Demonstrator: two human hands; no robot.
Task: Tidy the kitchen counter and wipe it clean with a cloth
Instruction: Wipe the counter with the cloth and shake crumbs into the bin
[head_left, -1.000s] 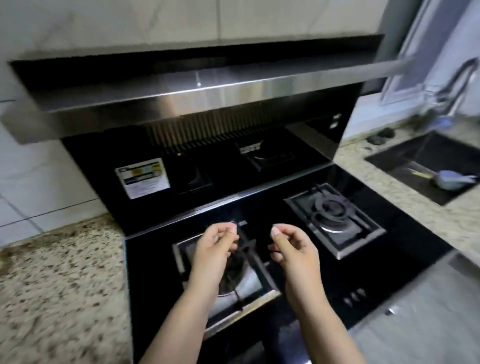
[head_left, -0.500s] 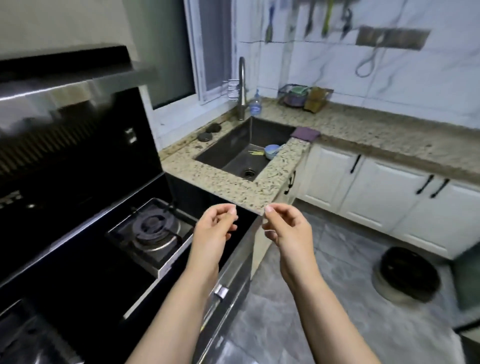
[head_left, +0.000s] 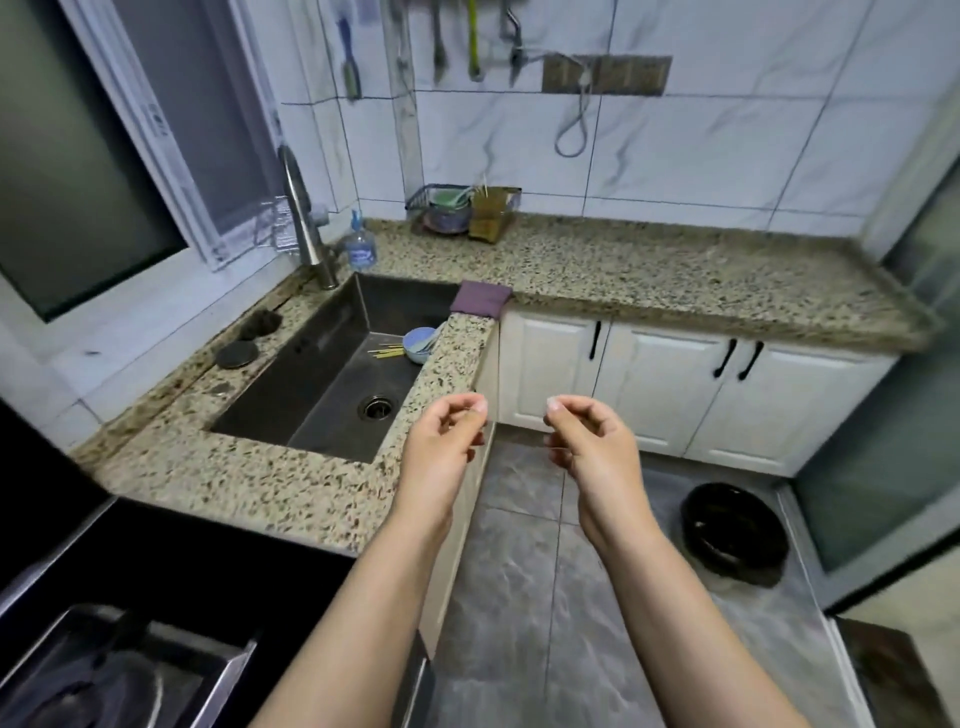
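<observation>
A speckled granite counter (head_left: 675, 270) runs in an L around a dark sink (head_left: 322, 384). A folded purple cloth (head_left: 479, 298) lies on the counter's edge at the sink's far right corner. Inside the sink sit a blue bowl (head_left: 418, 344) and yellow chopsticks (head_left: 387, 352). My left hand (head_left: 441, 447) and my right hand (head_left: 587, 441) are held up in front of me, over the counter's corner and the floor, well short of the cloth. Both have loosely curled fingers with thumb and forefinger nearly pinched, and nothing shows in either.
A faucet (head_left: 304, 218) and small bottle (head_left: 361, 249) stand behind the sink. A wire rack (head_left: 462, 208) with dishes is at the back wall. Two dark round items (head_left: 236, 354) lie left of the sink. The stove (head_left: 104, 665) is bottom left; a black bin (head_left: 735, 530) stands on the floor.
The view has swung right from the stove to the sink and counter. Both hands stay raised in the same curled pose.
</observation>
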